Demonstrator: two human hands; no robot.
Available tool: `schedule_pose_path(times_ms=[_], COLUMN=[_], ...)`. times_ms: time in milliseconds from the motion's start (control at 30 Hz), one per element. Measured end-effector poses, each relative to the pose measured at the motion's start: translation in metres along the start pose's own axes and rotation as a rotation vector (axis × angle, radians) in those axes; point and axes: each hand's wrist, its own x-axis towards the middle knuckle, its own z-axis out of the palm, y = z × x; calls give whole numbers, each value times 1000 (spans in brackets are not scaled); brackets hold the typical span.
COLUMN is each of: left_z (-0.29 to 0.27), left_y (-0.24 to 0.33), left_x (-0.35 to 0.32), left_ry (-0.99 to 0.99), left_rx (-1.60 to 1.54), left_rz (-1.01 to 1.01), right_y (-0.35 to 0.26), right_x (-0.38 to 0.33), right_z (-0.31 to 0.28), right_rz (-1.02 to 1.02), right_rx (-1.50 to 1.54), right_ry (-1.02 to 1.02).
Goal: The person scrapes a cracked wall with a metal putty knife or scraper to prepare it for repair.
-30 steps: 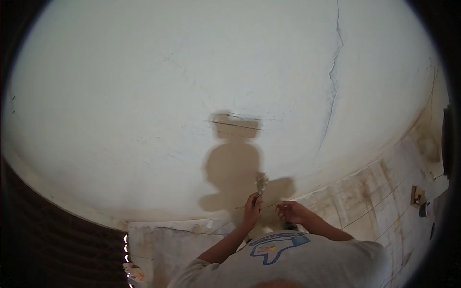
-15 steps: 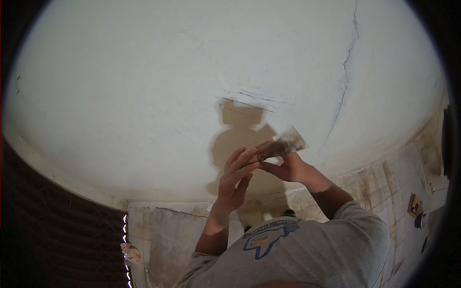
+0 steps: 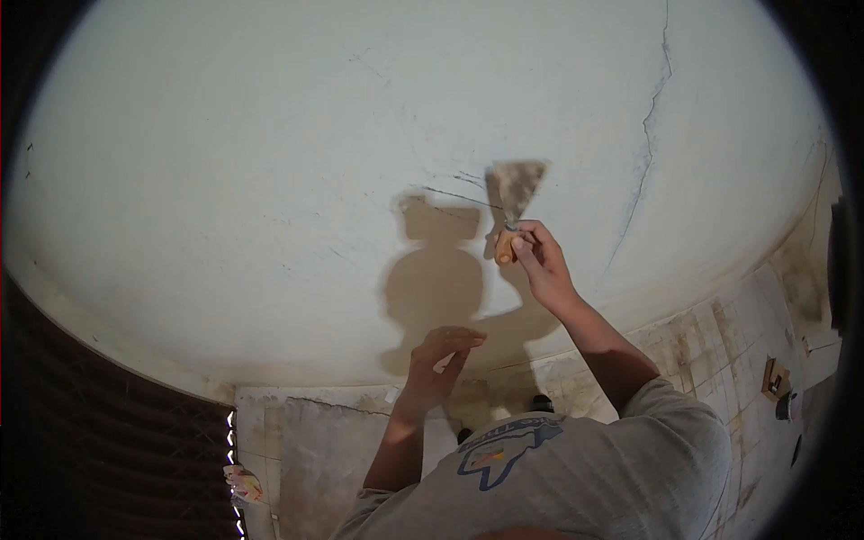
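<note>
Cracked white wall (image 3: 270,180), stained floor (image 3: 749,378) — right fingers (image 3: 540,232) grip a scraper (image 3: 519,187), left fingers (image 3: 443,338) slightly parted.

I find the wall (image 3: 225,180) lit from behind the person (image 3: 603,459), soft shadow (image 3: 434,288) toward six o'clock. Eight o'clock dark; rim blackened.

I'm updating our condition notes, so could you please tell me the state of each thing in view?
Wall: cracked and marked
Scraper: held wide end up, blotchy; contact with the wall unclear
Right hand: closed on the scraper
Left hand: empty, fingers bent
Floor: stained
</note>
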Motion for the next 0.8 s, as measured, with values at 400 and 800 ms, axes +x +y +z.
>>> schedule_pose_path(times_ms=[400,800], left_z=[131,23], left_y=[-108,-49], left_x=[-82,87], left_ry=[422,321], left_rx=[-738,-618], left_rz=[-942,-355], right_y=[146,131], right_x=[-151,-128], right_z=[7,-83], right_rz=[591,382], right_rx=[125,-236], right_ry=[-372,-322])
